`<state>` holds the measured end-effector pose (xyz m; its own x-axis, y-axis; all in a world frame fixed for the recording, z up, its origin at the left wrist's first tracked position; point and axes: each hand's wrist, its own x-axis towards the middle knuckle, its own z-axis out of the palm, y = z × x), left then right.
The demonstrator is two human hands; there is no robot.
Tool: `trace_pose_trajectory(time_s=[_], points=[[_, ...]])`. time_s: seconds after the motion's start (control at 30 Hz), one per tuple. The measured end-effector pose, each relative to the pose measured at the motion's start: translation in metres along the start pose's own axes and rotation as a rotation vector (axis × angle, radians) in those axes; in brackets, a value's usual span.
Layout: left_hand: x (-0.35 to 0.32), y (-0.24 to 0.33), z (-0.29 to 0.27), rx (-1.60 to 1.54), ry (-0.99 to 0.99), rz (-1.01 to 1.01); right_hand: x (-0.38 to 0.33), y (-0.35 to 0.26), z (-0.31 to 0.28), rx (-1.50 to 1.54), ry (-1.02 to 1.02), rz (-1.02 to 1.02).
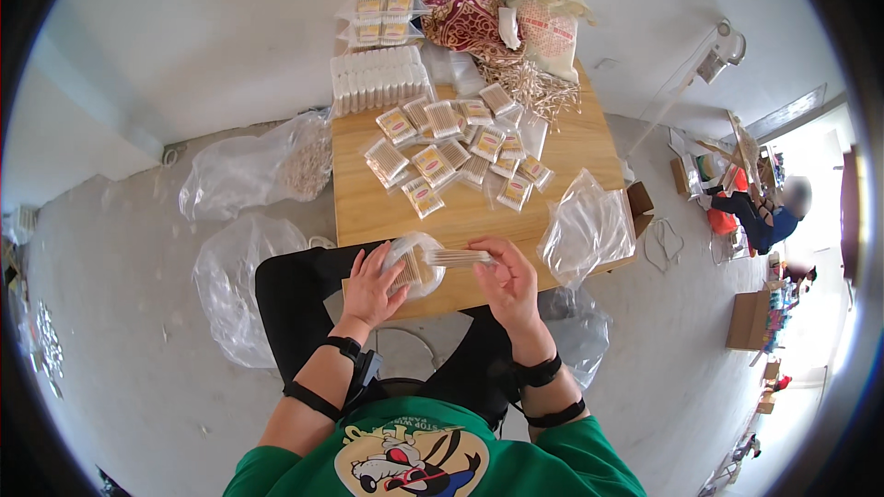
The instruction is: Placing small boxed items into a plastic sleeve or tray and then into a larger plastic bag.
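Two hands work at the near edge of the worktop (368, 216): the right hand (509, 283) pinches a flat swab bundle (458, 258) by its right end, while the left hand (370, 287) lies with fingers spread over a clear bag (424, 289) with swabs inside; whether it grips the film I cannot tell. The bundle sits between the hands, its far end at the bag's right side. It should be light, its thin sticks fairly stiff along their length yet liable to bend or splay, so a flat pinch across several sticks suits it best. The film looks soft and slippery, better held at its rim. Beyond the hands, a strip of wood gives room before the heaped packets (451, 161); rightward, crumpled plastic bags (589, 232) hang over the side edge and could snag a sleeve.
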<state>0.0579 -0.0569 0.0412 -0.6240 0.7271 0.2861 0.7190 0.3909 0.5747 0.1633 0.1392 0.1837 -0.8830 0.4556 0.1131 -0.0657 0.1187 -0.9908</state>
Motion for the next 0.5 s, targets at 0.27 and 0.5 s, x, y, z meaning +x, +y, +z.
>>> trace_pose_trajectory(time_s=[0.27, 0.5], points=[[-0.001, 0.002, -0.002, 0.017, 0.019, -0.008, 0.000, -0.021, 0.010, -0.460, -0.045, -0.131], [-0.001, 0.001, -0.001, 0.005, 0.035, 0.003, 0.031, 0.059, 0.026, -0.737, -0.401, -0.142]])
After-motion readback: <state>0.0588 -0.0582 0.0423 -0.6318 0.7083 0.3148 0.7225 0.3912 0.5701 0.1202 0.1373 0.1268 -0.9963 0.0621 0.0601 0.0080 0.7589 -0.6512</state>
